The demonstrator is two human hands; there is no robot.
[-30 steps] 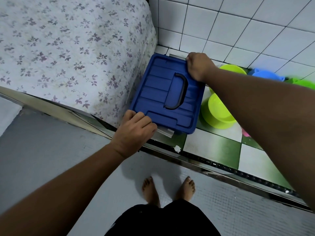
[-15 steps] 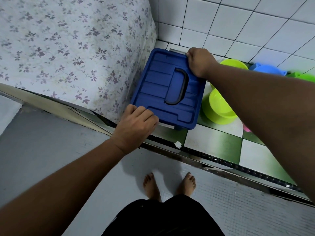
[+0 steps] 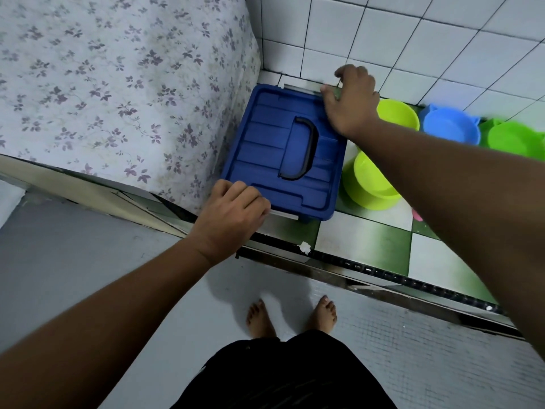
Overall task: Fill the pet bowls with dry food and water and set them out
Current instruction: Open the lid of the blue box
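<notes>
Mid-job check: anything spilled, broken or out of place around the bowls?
No spill visible. One lime-green plastic bowl sits apart from the row of bowls along the tiled wall, beside the blue plastic storage box, and may be tipped. A torn white scrap lies by the metal door track.

The box lid point(image 3: 265, 137) is showing deep blue, its handle point(image 3: 311, 149) black. At ten o'clock a white cloth point(image 3: 103, 84) is carrying purple sprigs. At three o'clock lime-green bowls point(image 3: 371, 184) and a light-blue bowl point(image 3: 451, 128) are sitting on green-and-white checked floor point(image 3: 368, 246).
</notes>
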